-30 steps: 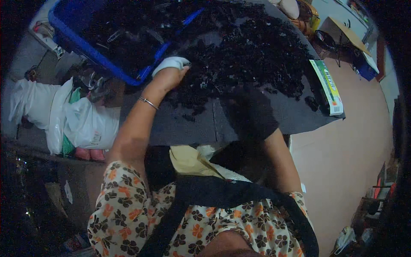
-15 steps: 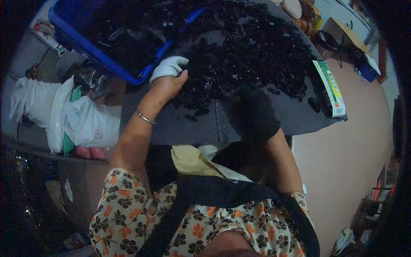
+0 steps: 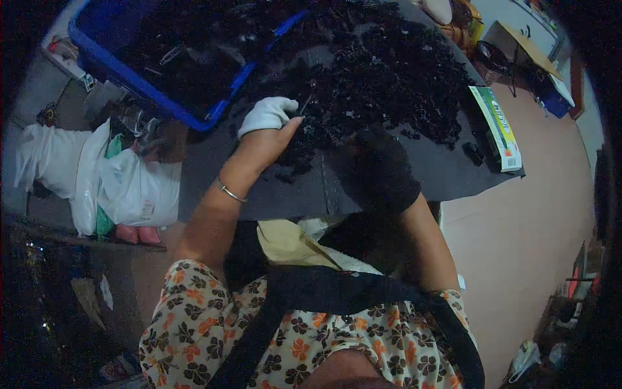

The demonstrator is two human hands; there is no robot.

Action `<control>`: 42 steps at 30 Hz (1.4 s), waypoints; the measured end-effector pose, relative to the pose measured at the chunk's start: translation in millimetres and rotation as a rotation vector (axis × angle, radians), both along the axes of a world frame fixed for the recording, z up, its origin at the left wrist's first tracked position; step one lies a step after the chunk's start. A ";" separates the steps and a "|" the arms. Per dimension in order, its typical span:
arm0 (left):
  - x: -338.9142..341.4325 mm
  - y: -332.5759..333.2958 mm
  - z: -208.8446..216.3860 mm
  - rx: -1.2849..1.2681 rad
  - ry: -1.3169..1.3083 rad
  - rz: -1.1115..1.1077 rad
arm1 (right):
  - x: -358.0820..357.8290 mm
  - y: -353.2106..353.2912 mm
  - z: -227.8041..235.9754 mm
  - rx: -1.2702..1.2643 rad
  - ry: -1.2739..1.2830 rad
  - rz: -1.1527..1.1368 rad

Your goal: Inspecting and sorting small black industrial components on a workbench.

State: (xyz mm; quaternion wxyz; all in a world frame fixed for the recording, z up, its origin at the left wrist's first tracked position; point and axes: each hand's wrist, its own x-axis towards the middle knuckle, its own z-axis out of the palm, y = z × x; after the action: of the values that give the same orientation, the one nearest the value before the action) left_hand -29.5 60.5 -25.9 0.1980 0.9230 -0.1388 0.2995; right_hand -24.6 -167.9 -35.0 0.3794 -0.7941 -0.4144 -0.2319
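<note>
I see my left hand (image 3: pixel 269 123) with fingers curled into the heap of black parts (image 3: pixel 395 78) on the bench (image 3: pixel 311 188), just beside the blue crate (image 3: pixel 129 71). My right hand (image 3: pixel 379 168), in a black glove, rests at the heap's near edge; I cannot tell its grip.

I see my left hand (image 3: pixel 272 126) drawn slightly back along the pile of black parts (image 3: pixel 389 84), right hand (image 3: pixel 379 168) lifted nearer it

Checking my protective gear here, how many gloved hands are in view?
2. The left hand, partly in a white glove, rests on the heap of small black parts; the right hand, in a black glove, lies on the dark table near it.
</note>
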 end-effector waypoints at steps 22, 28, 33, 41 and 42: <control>13.1 -22.5 13.2 -0.236 0.103 -0.035 | -8.8 -8.7 13.3 0.080 -0.083 0.015; -26.5 -56.0 34.3 -0.256 0.200 -0.211 | -2.9 -13.4 -3.5 0.189 -0.013 0.046; -37.1 -62.2 35.7 -0.651 0.562 -0.284 | -14.2 -12.4 8.0 0.087 -0.133 -0.049; -39.1 -66.4 36.1 -0.816 0.648 -0.357 | -9.6 -14.0 6.5 0.031 -0.188 -0.073; -39.1 -65.2 33.2 -0.866 0.645 -0.379 | -13.5 -13.0 13.4 0.048 -0.118 -0.045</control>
State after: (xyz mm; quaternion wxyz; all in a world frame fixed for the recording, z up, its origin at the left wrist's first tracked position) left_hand -68.7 -4.7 7.4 0.6405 0.7615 -0.0991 -0.0088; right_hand -38.1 -180.9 -21.6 0.3678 -0.7789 -0.4122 -0.2967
